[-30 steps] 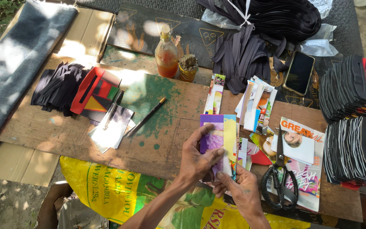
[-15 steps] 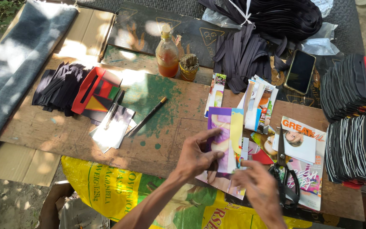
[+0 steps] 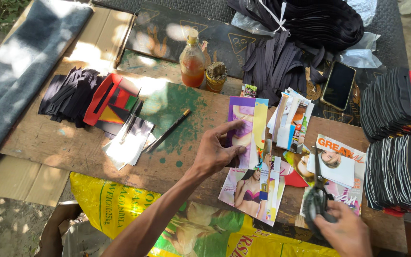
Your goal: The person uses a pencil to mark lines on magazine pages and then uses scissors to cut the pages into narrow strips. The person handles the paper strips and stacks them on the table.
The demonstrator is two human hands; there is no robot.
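Holding a folded purple and yellow glossy magazine page (image 3: 246, 127) upright above the wooden board, the left hand (image 3: 216, 151) has its thumb pressed on the lower edge and its fingers spread behind and along the paper. The right hand (image 3: 346, 232) is well apart from it, low at the right, and it closes around the black handles of a pair of scissors (image 3: 318, 197). The blades of the scissors point up and lie over a cut magazine cover with red letters (image 3: 339, 157).

Just below the held page, more cut magazine pages (image 3: 253, 190) lie flat on the worn wooden board with green paint stains (image 3: 72, 143). Beside the page, to the right, a small stack of folded colourful paper pieces (image 3: 292, 119) stands tilted. A black pen with a gold tip (image 3: 168, 130) lies on the green stain, near some white paper scraps (image 3: 128, 145). Further left there is a red and multicoloured pouch (image 3: 110, 99) on a pile of black fabric strips (image 3: 67, 94). At the back stand an orange plastic bottle (image 3: 192, 61) and a small tin (image 3: 216, 76), and a black phone (image 3: 338, 85) lies near the dark fabric. On the right edge, two stacks of black pieces with coloured borders (image 3: 398, 143) stand in rows.
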